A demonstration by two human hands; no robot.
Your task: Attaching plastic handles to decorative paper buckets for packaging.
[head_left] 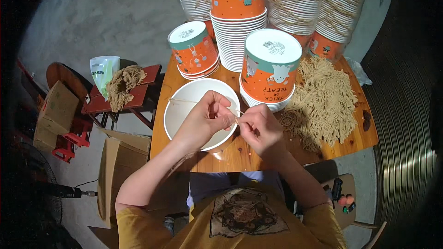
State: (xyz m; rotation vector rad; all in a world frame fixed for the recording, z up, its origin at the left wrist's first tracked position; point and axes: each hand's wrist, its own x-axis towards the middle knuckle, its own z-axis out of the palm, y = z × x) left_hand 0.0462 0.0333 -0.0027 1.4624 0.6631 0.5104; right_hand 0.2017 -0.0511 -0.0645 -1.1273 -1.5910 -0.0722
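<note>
A white-lined paper bucket [178, 117] stands mouth up near the table's front edge. A thin tan paper-like cord [183, 101] runs across its mouth from the left side of the rim toward my fingers. Over the bucket's right rim, my left hand [208, 121] pinches the cord with thumb and fingers. Close beside it, just outside that rim, my right hand [261, 130] is closed on the same cord, fingertips nearly touching the left ones. The exact spot where the cord meets the rim is hidden behind my fingers.
An orange bucket stack [267, 76] stands upside down behind my right hand, beside a heap of tan cords [325, 103]. Taller stacks [237, 37] and a short one [194, 55] line the wooden table's [217, 162] back. Left are a red bench [147, 76] and cardboard box [121, 166].
</note>
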